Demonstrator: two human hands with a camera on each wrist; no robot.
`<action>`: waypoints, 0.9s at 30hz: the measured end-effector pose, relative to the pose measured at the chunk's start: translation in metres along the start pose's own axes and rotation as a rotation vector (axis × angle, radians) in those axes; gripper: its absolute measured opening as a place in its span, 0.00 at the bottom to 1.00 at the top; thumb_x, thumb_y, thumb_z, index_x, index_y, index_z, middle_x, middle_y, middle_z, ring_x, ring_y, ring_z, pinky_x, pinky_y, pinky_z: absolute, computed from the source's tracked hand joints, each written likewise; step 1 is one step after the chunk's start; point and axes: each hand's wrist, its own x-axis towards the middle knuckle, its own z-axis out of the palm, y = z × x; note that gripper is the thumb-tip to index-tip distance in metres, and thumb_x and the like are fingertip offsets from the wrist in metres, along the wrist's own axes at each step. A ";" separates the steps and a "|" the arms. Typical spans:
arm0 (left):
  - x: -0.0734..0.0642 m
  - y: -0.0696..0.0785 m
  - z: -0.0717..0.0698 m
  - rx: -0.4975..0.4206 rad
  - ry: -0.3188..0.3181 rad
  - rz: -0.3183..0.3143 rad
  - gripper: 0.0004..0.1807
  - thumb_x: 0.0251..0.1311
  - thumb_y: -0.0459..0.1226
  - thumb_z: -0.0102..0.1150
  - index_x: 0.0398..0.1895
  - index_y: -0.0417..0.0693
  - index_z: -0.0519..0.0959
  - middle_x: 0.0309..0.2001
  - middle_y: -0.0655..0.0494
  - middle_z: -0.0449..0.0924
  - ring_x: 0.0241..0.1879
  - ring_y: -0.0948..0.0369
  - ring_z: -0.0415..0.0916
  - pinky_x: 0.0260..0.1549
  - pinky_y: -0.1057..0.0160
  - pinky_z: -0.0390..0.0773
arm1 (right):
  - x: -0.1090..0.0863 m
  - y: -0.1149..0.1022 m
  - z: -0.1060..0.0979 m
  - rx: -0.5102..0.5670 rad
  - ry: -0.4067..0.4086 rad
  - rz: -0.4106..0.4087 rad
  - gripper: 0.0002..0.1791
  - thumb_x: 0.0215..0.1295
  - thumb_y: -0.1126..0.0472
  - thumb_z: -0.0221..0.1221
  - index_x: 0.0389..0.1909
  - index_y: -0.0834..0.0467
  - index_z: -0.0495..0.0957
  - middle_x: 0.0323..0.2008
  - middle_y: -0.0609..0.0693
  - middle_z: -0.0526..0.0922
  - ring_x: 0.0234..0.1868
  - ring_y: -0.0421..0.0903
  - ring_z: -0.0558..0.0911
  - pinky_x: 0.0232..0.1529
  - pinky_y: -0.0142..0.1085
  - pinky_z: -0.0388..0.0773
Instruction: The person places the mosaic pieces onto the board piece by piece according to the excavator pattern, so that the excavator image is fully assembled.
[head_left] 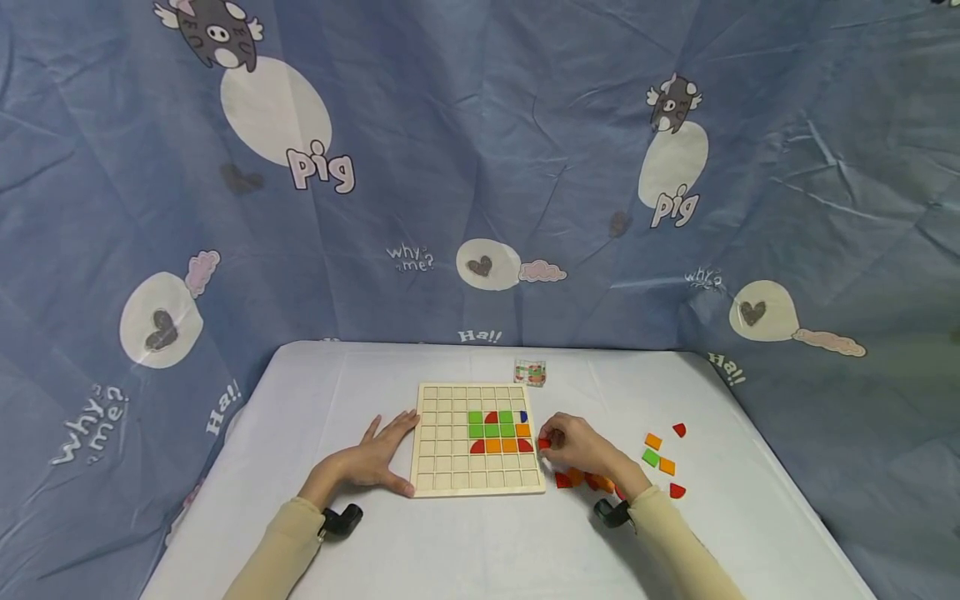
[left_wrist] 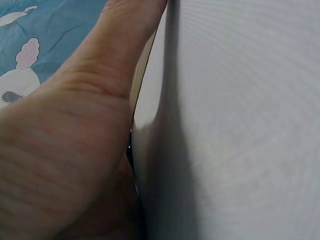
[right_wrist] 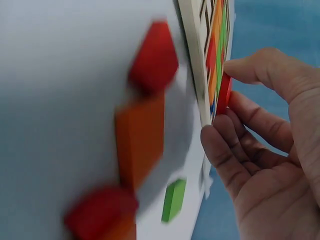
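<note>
Loose red and orange pieces (head_left: 562, 481) lie just on the near side of the right hand (head_left: 579, 443), which pinches a red piece (right_wrist: 225, 95) beside the wooden board (head_left: 442, 463). The left hand (head_left: 367, 460), fingers spread apart, touches the board's opposite edge. Beyond both hands lies a small picture card (head_left: 530, 372).

We can't read card (head_left: 530, 372): too small. Left hand (left_wrist: 75, 120) cropped, left wrist view. Right hand (head_left: 577, 442) partly hides red piece (right_wrist: 225, 94).
</note>
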 end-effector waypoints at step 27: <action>0.001 -0.002 0.001 0.000 0.004 0.005 0.72 0.36 0.67 0.69 0.77 0.40 0.42 0.78 0.43 0.40 0.77 0.46 0.36 0.71 0.36 0.29 | -0.003 -0.021 0.014 -0.068 -0.053 -0.070 0.09 0.58 0.60 0.67 0.40 0.54 0.82 0.37 0.41 0.80 0.35 0.34 0.76 0.36 0.27 0.78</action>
